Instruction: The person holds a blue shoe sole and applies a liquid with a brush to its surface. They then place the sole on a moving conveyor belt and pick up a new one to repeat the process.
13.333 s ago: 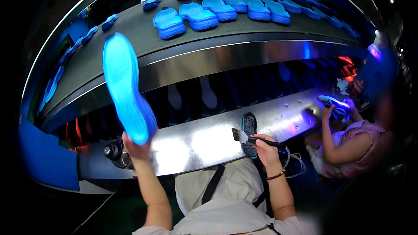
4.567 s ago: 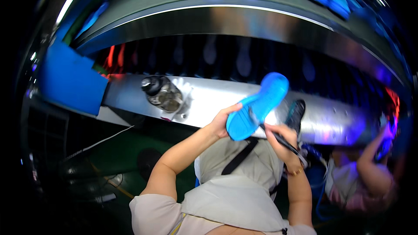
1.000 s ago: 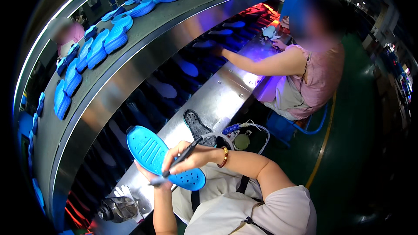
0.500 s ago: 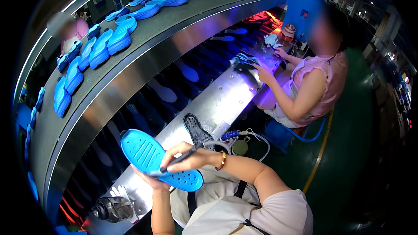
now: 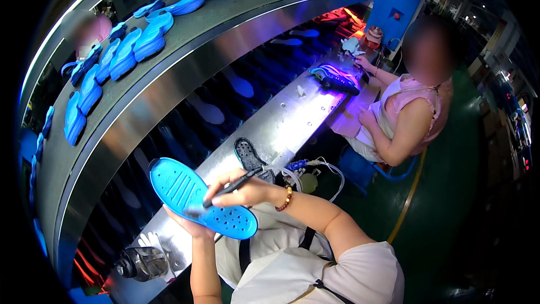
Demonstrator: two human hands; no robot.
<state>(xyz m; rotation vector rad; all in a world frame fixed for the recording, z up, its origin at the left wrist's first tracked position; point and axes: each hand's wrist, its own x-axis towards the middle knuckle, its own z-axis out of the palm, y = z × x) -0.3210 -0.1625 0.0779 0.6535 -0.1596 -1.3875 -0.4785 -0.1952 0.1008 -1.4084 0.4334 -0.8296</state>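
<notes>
A bright blue shoe sole (image 5: 179,184), with ridges at one end and small holes at the other, is tilted over the near edge of the bench. My left hand (image 5: 194,226) supports it from beneath, fingers mostly hidden by the sole. Pinched in my right hand (image 5: 247,190) is a brush (image 5: 233,184) with a slim black handle; its blurred pale tip is at the middle of the sole's upper face. Beside my right wrist runs a clear tube (image 5: 288,173). A black perforated sole (image 5: 246,151) lies on the bench just beyond that hand.
A metal bench (image 5: 270,124) runs toward a seated co-worker (image 5: 408,107), with a dark shoe (image 5: 337,79) in front of them. Blue soles (image 5: 135,50) ride a curved conveyor (image 5: 143,87) on the left. A dark transparent bottle (image 5: 143,263) and white gloves (image 5: 151,240) lie near left.
The brush tip has shifted slightly over the blue sole, still in my right hand. The co-worker's near hand has left the dark shoe, which now rests on the bench. My view has shifted slightly.
</notes>
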